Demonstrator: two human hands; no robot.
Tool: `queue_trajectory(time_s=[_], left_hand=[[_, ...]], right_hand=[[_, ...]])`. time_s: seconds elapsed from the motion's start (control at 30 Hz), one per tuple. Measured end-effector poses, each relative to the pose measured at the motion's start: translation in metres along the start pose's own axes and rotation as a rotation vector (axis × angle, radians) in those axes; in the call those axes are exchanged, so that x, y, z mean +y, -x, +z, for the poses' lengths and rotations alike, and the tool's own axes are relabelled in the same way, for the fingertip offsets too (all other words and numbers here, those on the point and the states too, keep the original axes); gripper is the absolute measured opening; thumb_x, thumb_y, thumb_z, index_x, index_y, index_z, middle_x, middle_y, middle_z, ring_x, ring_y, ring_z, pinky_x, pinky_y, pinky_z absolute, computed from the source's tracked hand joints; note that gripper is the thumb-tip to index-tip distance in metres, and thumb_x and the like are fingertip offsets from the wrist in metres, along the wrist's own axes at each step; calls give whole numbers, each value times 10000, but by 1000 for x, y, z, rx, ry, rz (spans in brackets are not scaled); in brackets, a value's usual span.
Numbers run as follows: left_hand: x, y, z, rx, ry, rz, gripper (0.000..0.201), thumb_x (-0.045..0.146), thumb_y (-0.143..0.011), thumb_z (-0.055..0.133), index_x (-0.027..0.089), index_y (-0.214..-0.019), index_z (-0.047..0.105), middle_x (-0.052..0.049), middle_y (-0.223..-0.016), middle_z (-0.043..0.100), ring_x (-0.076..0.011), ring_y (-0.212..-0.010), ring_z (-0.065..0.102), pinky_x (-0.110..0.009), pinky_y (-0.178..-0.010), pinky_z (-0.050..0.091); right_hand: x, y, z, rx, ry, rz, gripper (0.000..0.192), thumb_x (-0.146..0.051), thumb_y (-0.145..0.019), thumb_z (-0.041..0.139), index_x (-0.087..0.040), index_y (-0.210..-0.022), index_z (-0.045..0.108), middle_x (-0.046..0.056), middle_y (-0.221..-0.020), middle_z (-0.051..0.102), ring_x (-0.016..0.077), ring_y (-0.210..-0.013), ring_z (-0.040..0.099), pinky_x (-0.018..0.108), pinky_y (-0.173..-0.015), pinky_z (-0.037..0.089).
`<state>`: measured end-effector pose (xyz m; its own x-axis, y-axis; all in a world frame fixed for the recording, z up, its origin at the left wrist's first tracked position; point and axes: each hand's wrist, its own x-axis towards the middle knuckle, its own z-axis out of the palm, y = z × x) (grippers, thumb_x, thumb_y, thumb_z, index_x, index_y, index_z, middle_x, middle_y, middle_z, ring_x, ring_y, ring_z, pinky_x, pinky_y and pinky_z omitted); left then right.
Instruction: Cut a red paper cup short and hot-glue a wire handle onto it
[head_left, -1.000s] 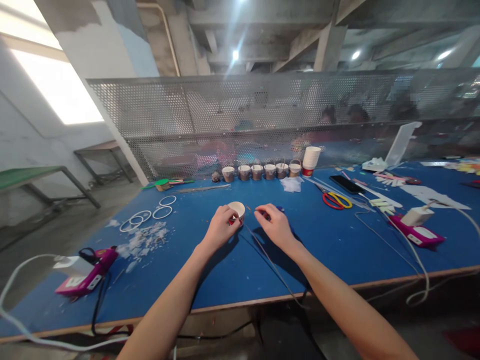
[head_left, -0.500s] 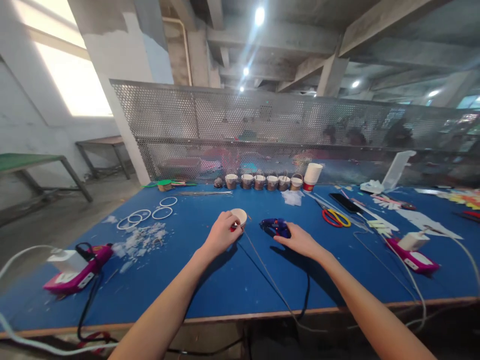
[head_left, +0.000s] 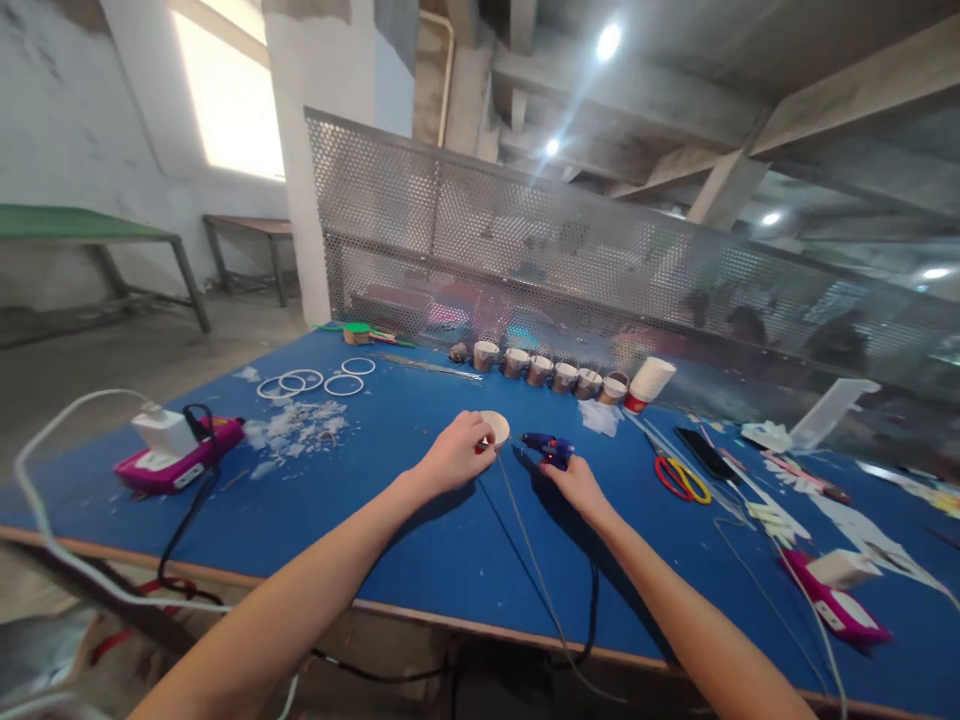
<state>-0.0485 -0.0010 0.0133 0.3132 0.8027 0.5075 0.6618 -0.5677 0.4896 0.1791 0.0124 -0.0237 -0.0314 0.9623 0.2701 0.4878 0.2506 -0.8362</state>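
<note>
Grasped in the left hand [head_left: 456, 462], fingers curled round its side, a small paper cup [head_left: 495, 428] lies tipped near frame centre on the blue table [head_left: 420, 560], its mouth turned rightward. Just right of it, the right hand [head_left: 576, 484] is closed on the handle of a blue glue gun [head_left: 546, 445], nozzle pointing left at the cup. Red-and-yellow scissors [head_left: 681, 478] lie further right.

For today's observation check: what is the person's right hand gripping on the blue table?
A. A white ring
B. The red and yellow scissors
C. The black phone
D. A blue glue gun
D: the right hand closes around the blue glue gun, its nozzle pointing toward the paper cup in the left hand.
</note>
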Motion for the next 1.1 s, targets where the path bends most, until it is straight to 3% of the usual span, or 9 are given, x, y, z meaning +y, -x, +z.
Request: queue_trajectory(time_s=[0.17, 0.43, 0.57, 0.87, 1.1], left_hand=[[-3, 1, -7, -10, 48, -91, 97, 105, -702, 577, 181, -647, 604, -4, -704, 559, -169, -757, 507, -282, -741, 411], [-8, -1, -10, -83, 144, -201, 97, 143, -682, 535, 174, -649, 620, 6, -688, 613, -132, -650, 530, -237, -637, 411], [-11, -5, -9, -103, 167, -226, 111, 174, -672, 526, 179, -653, 635, 5, -674, 624, -134, -631, 536, -238, -625, 416], [-12, -2, -7, -70, 182, -240, 137, 186, -694, 500, 180, -688, 637, -4, -698, 612, -135, -639, 534, -248, -641, 429], [-7, 3, -5, -59, 199, -240, 101, 149, -673, 528, 177, -664, 624, 9, -676, 604, -119, -605, 516, -235, -615, 425]], right_hand=[[-11, 15, 7, -30, -136, 43, 307, -430, -725, 563, -141, -774, 655, 35, -547, 636, 168, -500, 577, 278, -523, 456], [-22, 35, 6, -94, -232, 3, 286, -440, -755, 608, -159, -709, 637, -23, -448, 541, 137, -430, 509, 254, -493, 410], [-24, 46, 6, -129, -200, -78, 232, -385, -795, 603, -155, -787, 628, -38, -502, 532, 121, -444, 504, 233, -490, 406], [-30, 55, 10, -47, -44, -384, 237, -332, -850, 562, -199, -667, 493, -59, -559, 436, 80, -467, 367, 192, -453, 331], [-22, 56, 14, -47, 12, -444, 214, -349, -880, 540, -198, -728, 533, -44, -574, 485, 89, -457, 393, 201, -445, 334]])
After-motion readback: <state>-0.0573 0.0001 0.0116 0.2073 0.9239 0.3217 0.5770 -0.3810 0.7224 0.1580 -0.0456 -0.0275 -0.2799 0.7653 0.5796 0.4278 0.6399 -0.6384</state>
